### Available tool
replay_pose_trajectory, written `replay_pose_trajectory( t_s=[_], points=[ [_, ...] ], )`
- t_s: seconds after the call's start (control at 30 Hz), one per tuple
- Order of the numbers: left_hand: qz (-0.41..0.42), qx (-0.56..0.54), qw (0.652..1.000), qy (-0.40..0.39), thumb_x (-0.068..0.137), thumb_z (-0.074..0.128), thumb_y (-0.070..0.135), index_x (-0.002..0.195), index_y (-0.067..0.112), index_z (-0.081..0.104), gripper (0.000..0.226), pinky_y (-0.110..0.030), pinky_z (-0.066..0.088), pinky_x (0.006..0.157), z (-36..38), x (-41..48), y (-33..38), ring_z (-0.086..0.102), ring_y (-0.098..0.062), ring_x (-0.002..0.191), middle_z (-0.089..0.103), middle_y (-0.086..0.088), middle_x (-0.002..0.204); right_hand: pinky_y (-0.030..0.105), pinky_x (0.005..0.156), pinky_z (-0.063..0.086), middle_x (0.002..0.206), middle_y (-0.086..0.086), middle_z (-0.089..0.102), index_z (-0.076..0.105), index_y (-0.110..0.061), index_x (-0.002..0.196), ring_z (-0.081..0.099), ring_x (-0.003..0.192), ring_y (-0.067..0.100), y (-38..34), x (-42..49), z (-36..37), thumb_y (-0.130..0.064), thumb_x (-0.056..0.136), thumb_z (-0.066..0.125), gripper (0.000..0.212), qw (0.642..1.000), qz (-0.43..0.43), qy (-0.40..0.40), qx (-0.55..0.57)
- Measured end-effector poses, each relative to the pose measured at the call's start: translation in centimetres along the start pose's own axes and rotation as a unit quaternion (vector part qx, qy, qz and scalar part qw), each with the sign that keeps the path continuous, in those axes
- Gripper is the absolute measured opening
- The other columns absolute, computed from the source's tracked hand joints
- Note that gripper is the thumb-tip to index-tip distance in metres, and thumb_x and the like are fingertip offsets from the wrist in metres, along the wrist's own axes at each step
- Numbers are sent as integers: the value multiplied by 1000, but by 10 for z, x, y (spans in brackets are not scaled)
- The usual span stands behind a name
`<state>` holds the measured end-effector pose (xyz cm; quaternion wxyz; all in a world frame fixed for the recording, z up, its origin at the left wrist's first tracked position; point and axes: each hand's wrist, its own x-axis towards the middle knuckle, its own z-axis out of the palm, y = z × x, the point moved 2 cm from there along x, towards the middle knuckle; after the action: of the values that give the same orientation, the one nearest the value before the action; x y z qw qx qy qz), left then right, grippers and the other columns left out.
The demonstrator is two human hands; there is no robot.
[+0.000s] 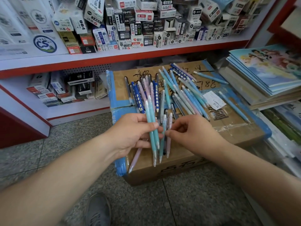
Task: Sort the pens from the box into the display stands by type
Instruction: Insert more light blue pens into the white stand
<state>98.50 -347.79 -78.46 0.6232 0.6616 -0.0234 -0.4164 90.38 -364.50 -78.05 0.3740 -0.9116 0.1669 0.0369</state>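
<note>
A taped cardboard box (228, 128) sits on the floor with many pens spread over its lid. A pile of dark blue, pink and grey pens (143, 90) lies at the left, and a fan of light blue and teal pens (187, 95) lies at the right. My left hand (130, 132) grips a bunch of teal and pink pens (152, 128), their tips pointing down over the box's front edge. My right hand (190, 132) pinches a teal pen (163, 136) next to that bunch. No display stand is in view.
A red-edged shelf (130, 56) behind the box is crammed with small pen cartons. A lower shelf at the left holds more cartons (65, 88). Stacked notebooks (267, 75) lie on the right. My shoe (97, 209) rests on the speckled floor.
</note>
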Motion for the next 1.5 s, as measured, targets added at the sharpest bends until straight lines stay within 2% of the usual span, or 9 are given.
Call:
replay_pose_trajectory(
  t_s=[0.2,0.33,0.53,0.67,0.83,0.97,1.1,1.23,1.5],
  points=[
    [-9,19,1000,13,95,66,6,115,6,64,21,-27,59,54,-11,-2,0,77,-23,88,78,-11,97,20,56,47,78,-17,57,48,-37,81,55,70,-3,-5,-5,15,-46,80,81,34,990,18,15,-139],
    [-15,27,1000,4,95,66,5,116,6,65,22,-26,59,53,-10,-3,-1,77,-21,86,78,-11,97,31,62,58,81,-11,63,52,-32,86,62,73,6,-6,1,12,-38,79,83,33,992,79,1,-101],
    [-9,50,999,-1,94,66,5,117,7,65,23,-37,64,72,-10,-1,-3,77,-24,89,78,-11,98,31,61,56,86,-8,66,54,-28,96,65,76,11,-7,0,13,-32,79,82,33,990,110,-26,-90],
    [-9,44,999,-3,94,66,4,116,8,65,22,-32,63,63,-8,-2,-3,77,-23,87,78,-12,97,27,56,50,82,-12,58,50,-27,104,59,72,6,-8,-2,17,-43,81,78,39,990,76,-1,-115],
    [-9,40,999,-1,94,66,4,116,8,65,22,-28,60,57,-7,-2,-2,77,-23,86,78,-11,97,23,50,44,81,-11,60,57,-24,100,59,70,6,-3,0,14,-31,83,74,25,989,77,-7,-126],
    [-6,45,999,-5,95,66,5,116,9,65,22,-29,61,58,-6,-1,-3,77,-23,87,78,-11,98,27,55,53,81,-5,67,61,-24,97,65,71,12,3,3,6,-28,80,76,23,990,109,-18,-92],
    [-2,36,999,-14,95,65,4,117,9,64,23,-31,62,62,-5,-1,-2,77,-25,88,78,-12,98,28,48,51,76,-1,70,63,-26,101,64,55,11,4,3,-3,-23,84,73,20,995,93,17,21],
    [2,6,999,-39,95,65,4,117,9,65,23,-31,62,63,1,-2,-1,77,-26,88,78,-12,100,49,63,62,76,6,74,67,-26,101,72,66,24,-9,-7,5,-19,89,74,16,985,30,-7,172],
    [19,-24,999,-30,92,67,5,118,8,67,26,-33,63,65,-10,-8,-3,77,-27,83,78,-15,97,43,63,62,79,3,72,71,-33,97,71,69,21,-16,-3,22,-26,87,79,15,982,-70,-4,173]
  ],
)
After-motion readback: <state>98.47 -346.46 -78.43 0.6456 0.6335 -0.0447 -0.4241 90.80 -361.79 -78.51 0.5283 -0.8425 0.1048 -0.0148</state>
